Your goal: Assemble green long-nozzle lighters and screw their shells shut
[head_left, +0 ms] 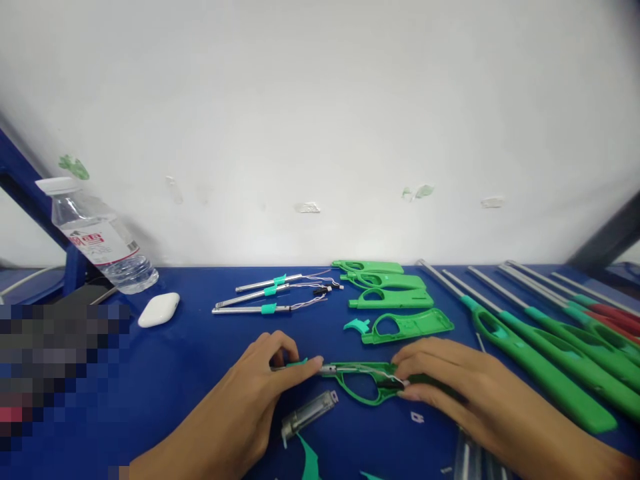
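My left hand (260, 390) pinches a metal lighter tube (327, 369) between thumb and fingers, at the left end of an open green lighter handle half (367, 400). Thin wires run from the tube along the handle half to a small black piece (391, 383). My right hand (450, 380) closes around the right end of that handle half, thumb and fingertips at the black piece and wires. Its palm hides the rest of the handle. Below my left hand lies a clear lighter fuel tank (313, 412). A teal trigger (309, 460) is near the bottom edge.
Wired metal tubes (250, 309) lie at back left, and green handle halves (390, 299) at back centre. Assembled long lighters (545, 370) line the right side. A leaning water bottle (105, 240) and white earphone case (159, 310) stand left. A white wall rises behind.
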The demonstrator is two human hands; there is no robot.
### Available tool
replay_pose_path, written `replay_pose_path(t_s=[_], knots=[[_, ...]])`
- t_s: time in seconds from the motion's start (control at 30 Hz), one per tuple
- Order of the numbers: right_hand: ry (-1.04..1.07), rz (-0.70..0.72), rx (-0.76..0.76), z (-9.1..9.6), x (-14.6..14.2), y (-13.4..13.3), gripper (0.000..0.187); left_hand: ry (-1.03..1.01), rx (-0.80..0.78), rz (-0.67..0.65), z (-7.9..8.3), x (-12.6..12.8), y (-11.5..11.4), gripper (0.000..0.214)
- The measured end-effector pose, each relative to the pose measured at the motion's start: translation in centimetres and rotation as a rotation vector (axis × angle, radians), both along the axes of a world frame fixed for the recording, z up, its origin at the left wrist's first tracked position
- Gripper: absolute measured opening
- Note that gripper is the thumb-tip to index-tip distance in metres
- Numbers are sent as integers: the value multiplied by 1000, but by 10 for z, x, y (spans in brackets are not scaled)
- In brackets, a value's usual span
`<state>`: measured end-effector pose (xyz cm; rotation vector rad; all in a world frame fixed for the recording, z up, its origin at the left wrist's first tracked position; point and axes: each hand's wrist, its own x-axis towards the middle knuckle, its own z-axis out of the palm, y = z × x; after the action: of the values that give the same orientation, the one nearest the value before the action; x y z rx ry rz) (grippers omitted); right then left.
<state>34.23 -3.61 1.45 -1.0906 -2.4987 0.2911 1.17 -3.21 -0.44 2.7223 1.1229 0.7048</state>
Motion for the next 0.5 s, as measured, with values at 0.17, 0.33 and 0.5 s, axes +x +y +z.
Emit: replay_pose_path(t_s=[0.17,0.33,0.5], knots=[[12,1,-14,0,0,-1,15,-1,27,8,-4,1,3,67],[20,2,-23,-1,1,-1,15,-135,-44,46,-1,3,2,61],[21,8,-19,0,1,-1,15,-225,-255,97,11,4,-2,46]])
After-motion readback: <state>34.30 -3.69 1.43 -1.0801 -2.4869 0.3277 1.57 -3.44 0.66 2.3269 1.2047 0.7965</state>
